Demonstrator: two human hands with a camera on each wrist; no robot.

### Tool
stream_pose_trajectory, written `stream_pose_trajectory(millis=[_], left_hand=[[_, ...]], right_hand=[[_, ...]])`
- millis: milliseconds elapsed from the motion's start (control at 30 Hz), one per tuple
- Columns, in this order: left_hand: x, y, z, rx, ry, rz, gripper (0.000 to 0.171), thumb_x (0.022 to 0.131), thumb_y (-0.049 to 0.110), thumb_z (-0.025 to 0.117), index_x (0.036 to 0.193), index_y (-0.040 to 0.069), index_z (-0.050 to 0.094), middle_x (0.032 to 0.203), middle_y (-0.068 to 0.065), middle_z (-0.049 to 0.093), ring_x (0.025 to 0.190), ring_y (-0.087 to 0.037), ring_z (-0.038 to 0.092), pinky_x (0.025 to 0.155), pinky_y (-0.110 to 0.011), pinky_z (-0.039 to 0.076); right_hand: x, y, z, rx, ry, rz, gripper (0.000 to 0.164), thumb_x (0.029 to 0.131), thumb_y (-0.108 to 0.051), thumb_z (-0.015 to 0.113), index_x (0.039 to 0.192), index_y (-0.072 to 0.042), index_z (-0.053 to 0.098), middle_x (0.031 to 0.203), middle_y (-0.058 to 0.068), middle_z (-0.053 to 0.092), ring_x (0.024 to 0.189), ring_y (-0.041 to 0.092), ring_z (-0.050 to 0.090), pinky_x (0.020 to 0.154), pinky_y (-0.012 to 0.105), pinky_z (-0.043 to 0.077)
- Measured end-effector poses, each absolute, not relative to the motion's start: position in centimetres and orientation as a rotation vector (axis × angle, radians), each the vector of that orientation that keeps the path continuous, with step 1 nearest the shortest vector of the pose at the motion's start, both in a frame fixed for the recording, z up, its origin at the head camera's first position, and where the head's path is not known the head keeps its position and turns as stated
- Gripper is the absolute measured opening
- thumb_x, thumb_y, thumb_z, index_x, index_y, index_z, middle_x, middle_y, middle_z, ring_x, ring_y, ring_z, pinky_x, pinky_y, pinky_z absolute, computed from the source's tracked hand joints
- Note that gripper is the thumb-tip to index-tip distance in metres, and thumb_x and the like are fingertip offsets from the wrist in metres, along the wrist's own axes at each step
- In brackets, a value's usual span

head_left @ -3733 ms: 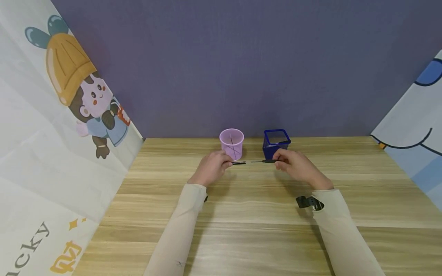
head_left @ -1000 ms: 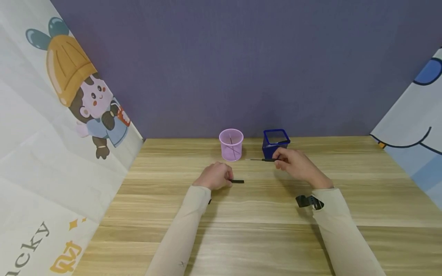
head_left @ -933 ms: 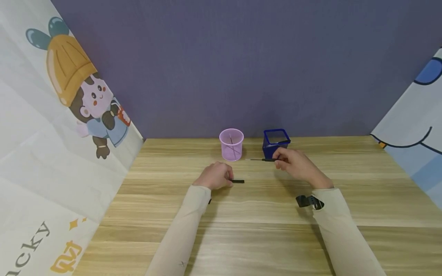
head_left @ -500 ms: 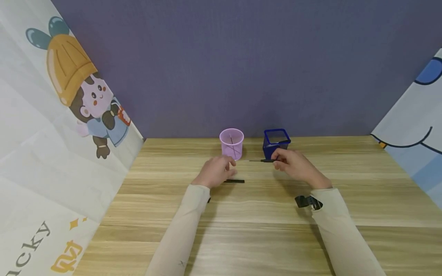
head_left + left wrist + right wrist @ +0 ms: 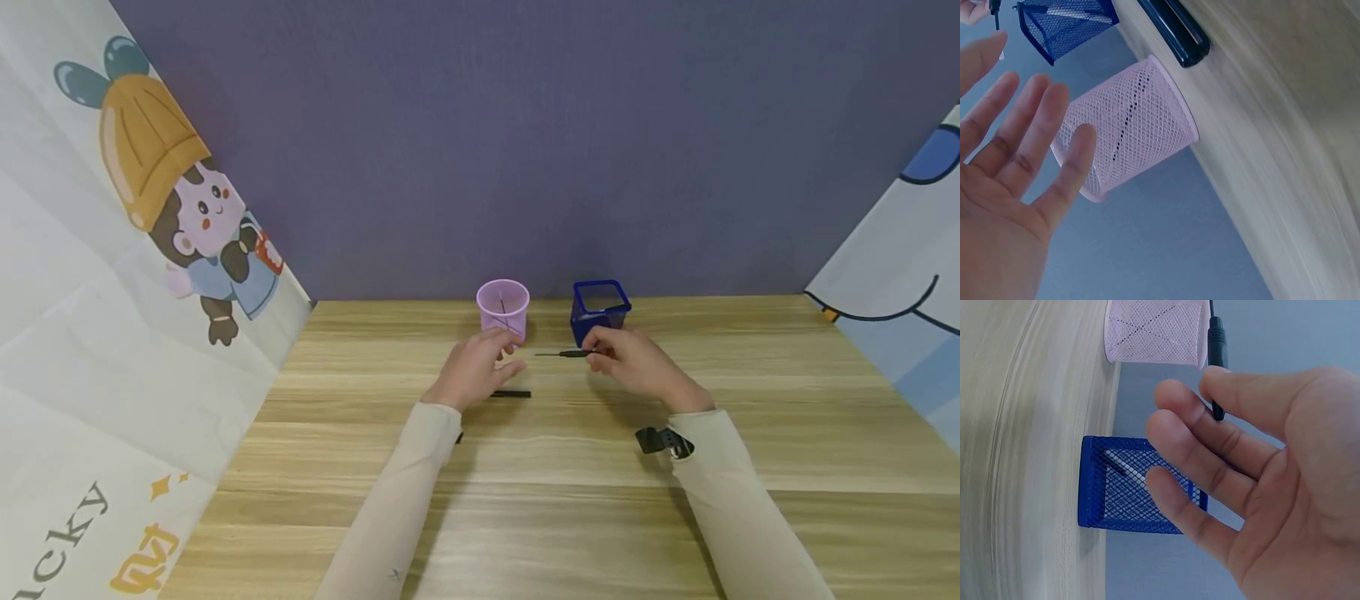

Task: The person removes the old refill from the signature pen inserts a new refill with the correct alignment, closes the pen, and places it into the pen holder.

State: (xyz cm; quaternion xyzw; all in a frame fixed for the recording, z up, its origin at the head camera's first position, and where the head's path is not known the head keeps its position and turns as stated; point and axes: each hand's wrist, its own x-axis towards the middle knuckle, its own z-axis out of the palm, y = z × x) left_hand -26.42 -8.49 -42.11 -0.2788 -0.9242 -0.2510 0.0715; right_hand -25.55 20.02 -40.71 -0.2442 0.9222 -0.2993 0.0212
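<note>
Between thumb and fingers my right hand (image 5: pixel 641 367) pinches the black front part of a pen (image 5: pixel 576 354), its thin refill sticking out to the left. In the right wrist view the tapered tip of this pen front (image 5: pixel 1217 347) lies by the thumb, while the other fingers are bent and apart. My left hand (image 5: pixel 476 367) holds nothing; its fingers spread loosely in the left wrist view. Below it the black pen barrel (image 5: pixel 512 394) lies on the table, partly hidden in the head view. Its rounded end (image 5: pixel 1194 53) shows in the left wrist view.
A pink mesh pen holder (image 5: pixel 504 307) stands behind my left fingers, with thin dark sticks inside. To its right, behind my right hand, is a square blue mesh pen holder (image 5: pixel 598 315) with a pen in it. A dark partition (image 5: pixel 555 150) rises behind both.
My left hand has laid the pen barrel on the table, let go of it and moved forward and right. My right hand, with the pen front, has shifted slightly left.
</note>
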Motion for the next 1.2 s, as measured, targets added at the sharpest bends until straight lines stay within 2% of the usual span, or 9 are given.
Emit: stream_pose_trajectory(millis=[200, 433, 633, 1200], left_hand=[[-26.3, -7.9, -42.2, -0.884, -2.718, -0.677, 0.027, 0.096, 0.031, 0.073, 0.118, 0.016, 0.073, 0.112, 0.0, 0.075, 0.098, -0.02, 0.071, 0.083, -0.034, 0.058], [-26.1, -7.3, -42.4, -0.919, -2.664, -0.598, 0.019, 0.094, 0.026, 0.075, 0.111, 0.017, 0.076, 0.107, 0.001, 0.074, 0.096, -0.015, 0.071, 0.086, -0.034, 0.059], [-26.1, -7.2, -42.5, -0.929, -2.65, -0.559, 0.016, 0.094, 0.025, 0.075, 0.108, 0.018, 0.078, 0.105, 0.002, 0.074, 0.096, -0.014, 0.071, 0.085, -0.034, 0.059], [-26.2, -7.0, -42.8, -0.958, -2.603, -0.521, 0.013, 0.093, 0.021, 0.076, 0.104, 0.019, 0.081, 0.102, 0.004, 0.077, 0.1, -0.016, 0.07, 0.089, -0.036, 0.058]], right_hand=[[-25.5, 19.5, -40.6, -0.761, 2.86, -0.925, 0.015, 0.101, -0.009, 0.063, 0.115, -0.006, 0.066, 0.09, 0.01, 0.076, 0.077, 0.024, 0.069, 0.063, 0.031, 0.05], [-25.7, 19.0, -41.0, -0.815, 2.888, -0.892, 0.01, 0.099, -0.009, 0.065, 0.109, -0.008, 0.066, 0.084, 0.007, 0.075, 0.068, 0.01, 0.062, 0.058, 0.028, 0.047], [-25.8, 18.9, -41.3, -0.827, 2.875, -0.893, 0.008, 0.099, -0.009, 0.065, 0.107, -0.009, 0.066, 0.082, 0.007, 0.074, 0.068, 0.014, 0.063, 0.056, 0.027, 0.046], [-25.6, 18.5, -41.1, -0.846, 2.899, -0.874, 0.006, 0.098, -0.007, 0.066, 0.103, -0.009, 0.066, 0.08, 0.006, 0.074, 0.067, 0.008, 0.061, 0.058, 0.027, 0.047]])
